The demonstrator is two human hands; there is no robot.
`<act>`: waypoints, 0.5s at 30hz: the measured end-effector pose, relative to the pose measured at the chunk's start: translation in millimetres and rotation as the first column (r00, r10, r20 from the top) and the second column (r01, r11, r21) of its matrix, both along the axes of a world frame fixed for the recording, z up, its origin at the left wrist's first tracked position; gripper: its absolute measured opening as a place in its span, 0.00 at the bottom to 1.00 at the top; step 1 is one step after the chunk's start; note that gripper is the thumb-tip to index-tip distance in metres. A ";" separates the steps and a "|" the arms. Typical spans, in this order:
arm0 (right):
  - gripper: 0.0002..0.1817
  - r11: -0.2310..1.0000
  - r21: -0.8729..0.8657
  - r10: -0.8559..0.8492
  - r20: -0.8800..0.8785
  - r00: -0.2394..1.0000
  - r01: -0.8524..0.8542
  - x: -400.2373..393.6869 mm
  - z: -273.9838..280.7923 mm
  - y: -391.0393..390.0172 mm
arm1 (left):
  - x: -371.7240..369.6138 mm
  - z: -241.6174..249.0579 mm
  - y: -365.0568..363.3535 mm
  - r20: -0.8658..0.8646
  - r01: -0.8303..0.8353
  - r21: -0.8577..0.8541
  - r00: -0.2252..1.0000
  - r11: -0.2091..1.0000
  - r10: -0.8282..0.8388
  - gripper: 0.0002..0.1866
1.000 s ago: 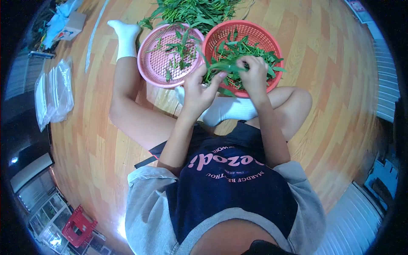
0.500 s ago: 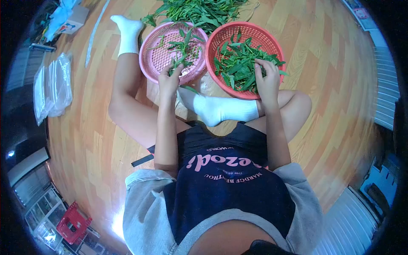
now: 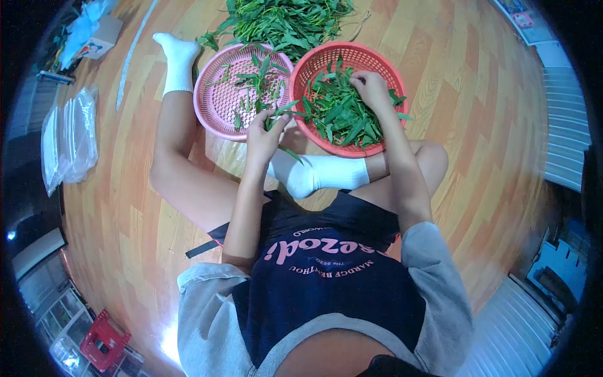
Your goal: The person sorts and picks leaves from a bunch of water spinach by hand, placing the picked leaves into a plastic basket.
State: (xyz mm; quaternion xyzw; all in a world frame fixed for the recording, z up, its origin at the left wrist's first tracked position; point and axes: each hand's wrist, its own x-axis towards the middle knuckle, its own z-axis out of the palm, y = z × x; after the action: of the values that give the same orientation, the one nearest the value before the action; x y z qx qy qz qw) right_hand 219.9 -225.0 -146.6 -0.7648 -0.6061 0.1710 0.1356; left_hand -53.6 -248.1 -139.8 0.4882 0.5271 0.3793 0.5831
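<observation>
My left hand [image 3: 264,133] is closed around a water spinach sprig [image 3: 286,108], its leaves pointing toward the red basket. It hovers at the near right rim of a pink plastic basket [image 3: 210,116], in which a few stems and leaves [image 3: 256,81] lie scattered. Over the red plastic basket [image 3: 399,75] is my right hand [image 3: 372,89], fingertips pinched together just above the leaves; what they hold, if anything, is hidden. A heap of picked water spinach leaves [image 3: 342,110] fills much of that basket.
Behind the baskets lies a big pile of water spinach [image 3: 282,25] on the wooden floor [image 3: 477,125]. Clear plastic bags [image 3: 70,141] rest at the left, near a white box [image 3: 103,38]. A red plastic stool [image 3: 105,339] stands at lower left. My crossed legs surround the near side.
My right hand has moved away from me and left over the red basket. My left hand has shifted slightly toward the red basket with the sprig. The whole view has shifted a little.
</observation>
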 end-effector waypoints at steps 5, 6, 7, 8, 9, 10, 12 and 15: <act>0.10 0.910 0.333 -0.026 -0.549 0.836 0.248 5.2 9.6 -17.5 | -6.5 3.3 8.2 -0.040 -0.034 -0.021 0.999 0.999 0.033 0.11; 0.10 0.886 0.351 0.000 -0.654 0.756 0.304 4.3 14.7 -20.3 | -4.3 3.1 9.0 -0.037 -0.025 -0.024 0.999 0.999 0.024 0.11; 0.10 0.872 0.366 -0.004 -0.659 0.752 0.325 4.2 20.7 -24.0 | -1.9 3.1 9.2 0.002 -0.025 -0.012 1.000 1.000 0.025 0.11; 0.10 0.871 0.366 -0.008 -0.656 0.755 0.327 2.7 26.3 -27.0 | 0.2 3.2 9.0 0.040 -0.029 0.000 0.999 1.000 0.029 0.11; 0.10 0.854 0.353 -0.007 -0.726 0.687 0.381 -0.1 32.0 -28.9 | 4.0 9.9 7.4 0.068 -0.005 -0.017 0.998 1.000 0.007 0.13; 0.10 0.838 0.335 0.001 -0.791 0.612 0.431 -1.6 34.4 -29.7 | 8.2 18.4 5.2 0.070 -0.008 -0.017 0.998 1.000 0.009 0.13; 0.10 0.846 0.338 0.011 -0.785 0.620 0.413 -1.5 33.7 -31.2 | 13.4 40.1 1.2 0.122 0.051 -0.112 0.992 0.992 -0.037 0.16; 0.12 0.893 0.281 -0.048 -0.719 0.694 0.353 -2.2 35.5 -34.3 | 14.0 58.0 0.2 0.271 0.162 -0.179 0.956 0.970 -0.110 0.21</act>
State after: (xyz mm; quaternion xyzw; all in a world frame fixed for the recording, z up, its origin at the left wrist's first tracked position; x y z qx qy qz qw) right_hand 217.8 -259.3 -111.1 -0.6626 -0.4425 0.3021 0.5233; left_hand -39.6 -247.9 -81.8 0.4088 0.4464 0.3441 0.7178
